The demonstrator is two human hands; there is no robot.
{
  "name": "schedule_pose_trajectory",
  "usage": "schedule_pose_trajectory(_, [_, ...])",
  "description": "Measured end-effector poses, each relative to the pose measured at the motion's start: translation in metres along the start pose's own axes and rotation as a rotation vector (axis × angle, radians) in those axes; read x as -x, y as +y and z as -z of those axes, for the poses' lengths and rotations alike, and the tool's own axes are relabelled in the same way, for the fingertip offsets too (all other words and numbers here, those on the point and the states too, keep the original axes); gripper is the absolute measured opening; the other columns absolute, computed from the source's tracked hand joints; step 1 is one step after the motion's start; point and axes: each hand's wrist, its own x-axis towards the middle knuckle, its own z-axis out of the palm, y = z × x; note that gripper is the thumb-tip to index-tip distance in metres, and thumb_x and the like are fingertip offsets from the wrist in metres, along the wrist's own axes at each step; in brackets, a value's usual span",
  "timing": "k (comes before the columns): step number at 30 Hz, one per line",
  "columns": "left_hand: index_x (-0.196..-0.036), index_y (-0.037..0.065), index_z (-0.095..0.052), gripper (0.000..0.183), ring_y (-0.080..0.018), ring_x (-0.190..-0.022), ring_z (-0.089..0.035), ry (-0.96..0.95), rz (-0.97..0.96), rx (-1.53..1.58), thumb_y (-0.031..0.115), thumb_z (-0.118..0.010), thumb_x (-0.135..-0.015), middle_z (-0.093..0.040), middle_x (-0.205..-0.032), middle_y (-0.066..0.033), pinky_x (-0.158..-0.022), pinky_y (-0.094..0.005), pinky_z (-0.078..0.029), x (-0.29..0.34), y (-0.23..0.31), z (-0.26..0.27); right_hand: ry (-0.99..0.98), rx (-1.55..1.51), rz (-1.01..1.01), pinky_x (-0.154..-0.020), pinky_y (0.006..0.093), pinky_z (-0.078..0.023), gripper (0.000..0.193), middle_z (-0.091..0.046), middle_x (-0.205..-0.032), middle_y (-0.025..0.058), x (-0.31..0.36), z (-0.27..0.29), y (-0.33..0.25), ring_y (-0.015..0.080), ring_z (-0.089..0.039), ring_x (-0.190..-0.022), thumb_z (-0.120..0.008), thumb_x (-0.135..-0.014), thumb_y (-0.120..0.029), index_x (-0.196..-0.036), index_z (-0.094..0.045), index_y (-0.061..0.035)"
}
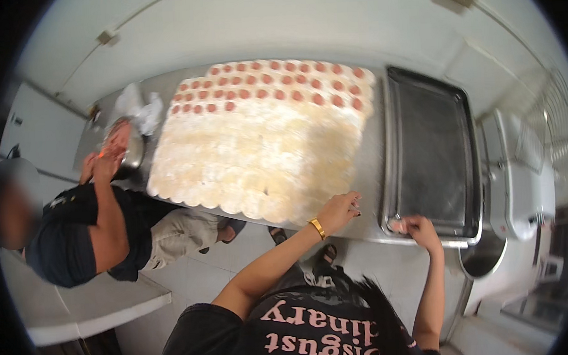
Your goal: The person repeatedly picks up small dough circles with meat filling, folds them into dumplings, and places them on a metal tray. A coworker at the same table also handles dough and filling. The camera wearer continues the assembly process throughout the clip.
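My right hand [424, 232] is at the near-left corner of a dark metal baking tray [430, 150], its fingers closed on a small pale, pinkish dumpling [397, 225]. My left hand [340, 213], with a yellow band at the wrist, hovers by the near-right edge of the dough wrappers [257, 159]. Its fingers are loosely bent and apart, with nothing visible in them. Floury round wrappers overlap in rows across the steel table. Dabs of pink meat filling [280, 95] sit on the far rows; the nearer ones are bare.
On the left a co-worker [75, 233] holds both hands at a metal bowl [132, 153] of pink meat filling. A white plastic bag [140, 109] lies behind it. Right of the tray stands a white machine [521, 171] with a wire guard. A pale counter [104, 309] is at lower left.
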Motion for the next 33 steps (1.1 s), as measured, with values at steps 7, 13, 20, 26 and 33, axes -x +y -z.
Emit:
schedule_pose_trajectory(7, [-0.096,0.002,-0.066,0.017,-0.0233,-0.079,-0.067,0.626,0.103,-0.139,0.003,-0.059,-0.08,-0.068,-0.084,-0.0131,-0.07,-0.0328,-0.052,-0.046,-0.093,0.216,-0.002,0.004,-0.099,-0.08,0.0332,-0.05,0.041,-0.068,-0.097,0.019,-0.006,0.01,0.0,0.0278,-0.067,-0.089,-0.052,-0.073,0.0,-0.112,-0.065,-0.0021])
schedule_pose_trajectory(13, [-0.083,-0.001,-0.069,0.016,-0.0325,-0.082,-0.067,0.943,0.365,-0.339,0.01,-0.056,-0.082,-0.066,-0.081,-0.023,-0.071,-0.0428,-0.053,-0.121,-0.196,0.428,0.304,-0.118,-0.243,-0.082,0.0315,-0.048,0.035,-0.064,-0.105,0.0155,0.016,0.02,-0.029,0.0218,-0.062,-0.097,-0.048,-0.081,0.005,-0.113,-0.061,-0.0006])
schedule_pose_trajectory(20, [-0.097,0.001,-0.07,0.026,-0.036,-0.098,-0.063,0.692,0.692,-0.688,0.019,-0.069,-0.078,-0.064,-0.104,-0.02,-0.082,-0.0413,-0.053,-0.198,-0.309,0.543,0.213,0.265,-0.437,-0.069,0.0265,-0.046,0.024,-0.066,-0.092,0.0081,0.038,-0.001,-0.081,0.0136,-0.058,-0.078,-0.063,-0.088,-0.011,-0.11,-0.064,-0.0023])
schedule_pose_trajectory(26, [-0.102,0.004,-0.069,0.032,-0.0347,-0.107,-0.06,0.504,0.791,-0.744,0.024,-0.071,-0.077,-0.061,-0.115,-0.02,-0.088,-0.0413,-0.051,-0.223,-0.338,0.562,0.327,0.014,-0.383,-0.076,0.0294,-0.047,0.022,-0.066,-0.101,0.0114,0.033,-0.022,-0.134,0.0192,-0.06,-0.093,-0.062,-0.09,-0.014,-0.109,-0.063,-0.0011])
schedule_pose_trajectory(33, [-0.097,0.002,-0.065,0.028,-0.0293,-0.1,-0.063,0.699,0.527,0.268,0.024,-0.056,-0.082,-0.065,-0.101,-0.0168,-0.083,-0.0389,-0.052,-0.232,-0.353,0.576,0.409,-0.265,-0.373,-0.09,0.0298,-0.045,0.034,-0.064,-0.107,0.0122,0.014,-0.032,-0.14,0.02,-0.061,-0.099,-0.048,-0.08,0.01,-0.112,-0.058,0.0055])
